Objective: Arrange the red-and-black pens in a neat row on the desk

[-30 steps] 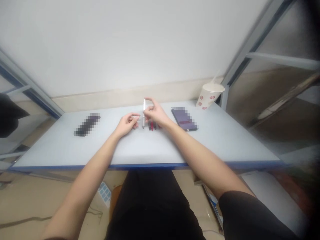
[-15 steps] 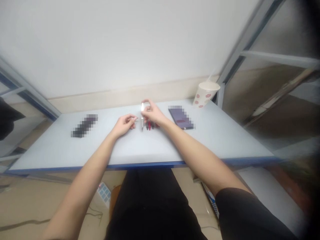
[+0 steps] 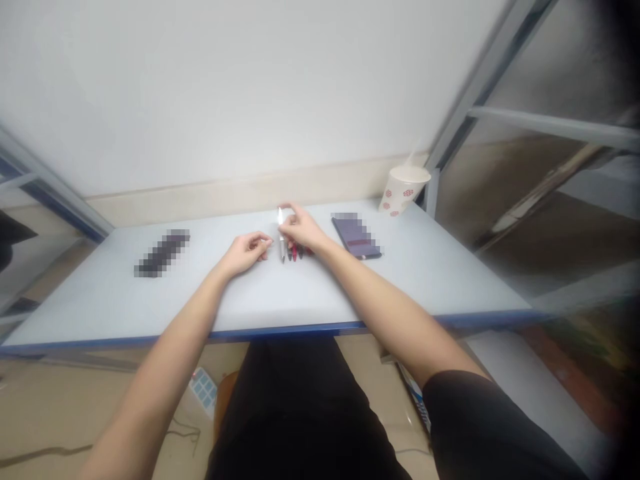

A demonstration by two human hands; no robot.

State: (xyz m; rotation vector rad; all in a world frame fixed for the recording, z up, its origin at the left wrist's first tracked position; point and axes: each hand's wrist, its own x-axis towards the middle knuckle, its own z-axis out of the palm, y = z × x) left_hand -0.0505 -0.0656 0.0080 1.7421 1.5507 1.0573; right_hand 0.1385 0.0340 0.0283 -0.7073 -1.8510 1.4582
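Several pens lie side by side near the middle of the pale table [image 3: 280,293]. The leftmost is a silver-white pen [image 3: 282,250], and next to it are dark pens and a red pen [image 3: 295,253]. My right hand [image 3: 300,228] is over their far ends, thumb and fingers closed on the silver-white pen, covering part of the others. Just left of the pens, my left hand [image 3: 249,251] rests on the table with its fingers curled and thumb against fingertips. Whether anything small is between them is hidden.
A dark phone [image 3: 356,237] lies right of my right hand. Behind it stands a white paper cup [image 3: 404,190] with red patterns and a straw. A dark blurred object [image 3: 163,253] lies at the left. A wall rises behind the table.
The whole view has shifted slightly, so table and objects appear a little further left. Both hands keep nearly the same places beside the pens.
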